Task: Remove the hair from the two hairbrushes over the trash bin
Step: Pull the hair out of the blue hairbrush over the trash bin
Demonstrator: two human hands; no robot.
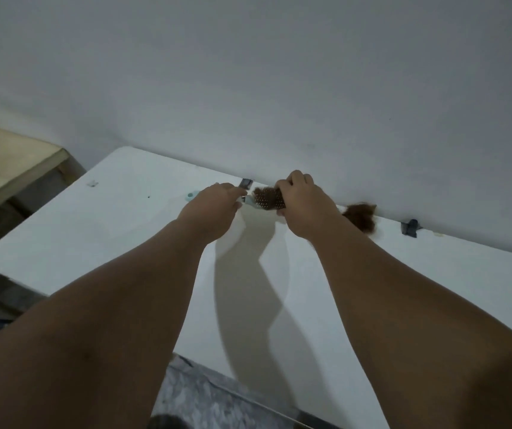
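A round hairbrush (pixel 267 200) with a pale blue-green handle and brown hair tangled in its bristles is held above the far edge of the white table (pixel 100 230). My left hand (pixel 214 201) grips its handle. My right hand (pixel 302 201) curls over the bristle head and the hair. A second clump of brown hair (pixel 361 216), which may cover another brush, lies on the table by the wall, just right of my right wrist. No trash bin is in view.
A grey wall rises right behind the table. Small dark clips (pixel 246 183) (pixel 410 227) sit along the table's far edge. A wooden bench (pixel 7 168) stands at the left. Patterned floor (pixel 205 397) shows below the table's near edge.
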